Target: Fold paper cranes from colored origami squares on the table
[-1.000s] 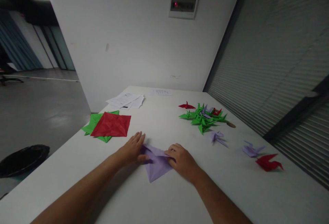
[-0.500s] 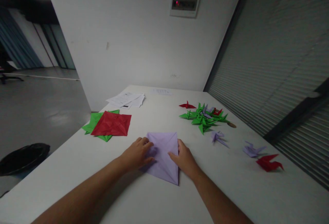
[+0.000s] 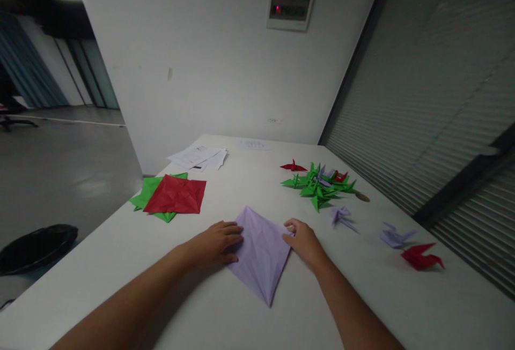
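A square purple sheet of origami paper (image 3: 261, 251) lies on the white table with one corner pointing toward me, its surface marked by creases. My left hand (image 3: 219, 243) rests on its left corner, fingers stretched over the paper and the thumb apart from them. At the right corner, my right hand (image 3: 302, 240) pinches the paper's edge between thumb and fingers. The underside of the sheet is hidden.
Red paper (image 3: 177, 194) overlaps green paper (image 3: 149, 185) on the left. White printed sheets (image 3: 197, 156) lie farther back. Green folded cranes (image 3: 317, 186) are heaped at the right, near a purple crane (image 3: 341, 215) and a red crane (image 3: 420, 257). A black-lined bin (image 3: 38, 248) stands left.
The purple paper has turned on the table, from an edge facing away to a corner pointing away. My right hand has shifted slightly right, onto its right corner.
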`<state>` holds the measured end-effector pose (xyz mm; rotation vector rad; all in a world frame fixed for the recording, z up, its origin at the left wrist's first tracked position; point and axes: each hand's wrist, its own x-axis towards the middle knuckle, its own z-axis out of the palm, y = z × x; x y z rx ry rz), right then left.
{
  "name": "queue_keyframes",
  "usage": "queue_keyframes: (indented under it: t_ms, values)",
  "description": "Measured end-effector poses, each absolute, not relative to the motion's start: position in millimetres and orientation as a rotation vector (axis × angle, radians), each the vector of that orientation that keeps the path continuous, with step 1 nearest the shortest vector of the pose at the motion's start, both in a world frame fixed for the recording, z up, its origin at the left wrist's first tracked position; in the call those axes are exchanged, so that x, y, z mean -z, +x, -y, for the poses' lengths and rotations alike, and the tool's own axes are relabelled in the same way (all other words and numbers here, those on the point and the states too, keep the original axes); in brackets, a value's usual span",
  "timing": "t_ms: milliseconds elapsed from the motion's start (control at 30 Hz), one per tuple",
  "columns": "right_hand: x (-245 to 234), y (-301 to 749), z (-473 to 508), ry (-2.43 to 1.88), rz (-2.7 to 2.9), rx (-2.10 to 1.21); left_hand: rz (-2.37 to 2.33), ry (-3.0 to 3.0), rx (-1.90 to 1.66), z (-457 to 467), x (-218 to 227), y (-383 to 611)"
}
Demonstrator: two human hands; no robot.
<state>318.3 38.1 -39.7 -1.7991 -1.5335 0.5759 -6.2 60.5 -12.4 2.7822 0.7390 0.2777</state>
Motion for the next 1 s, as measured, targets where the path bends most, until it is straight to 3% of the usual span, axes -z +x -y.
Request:
queue_keyframes:
  t_ms: [267, 667, 1000]
  values:
    - [36.2, 320.9, -35.4, -1.813, 1.645, -0.535, -0.927, 2.716, -0.264, -64.0, 10.1, -14.0]
    - [32.0, 317.1, -32.1, -1.608, 1.338, -1.128, -1.176, 2.416, -0.599, -76.4, 17.7, -13.2]
    - [20.6, 319.5, -29.4, -1.546, 1.16, -1.195, -1.299, 1.804, -0.818, -86.6, 20.1, -15.9]
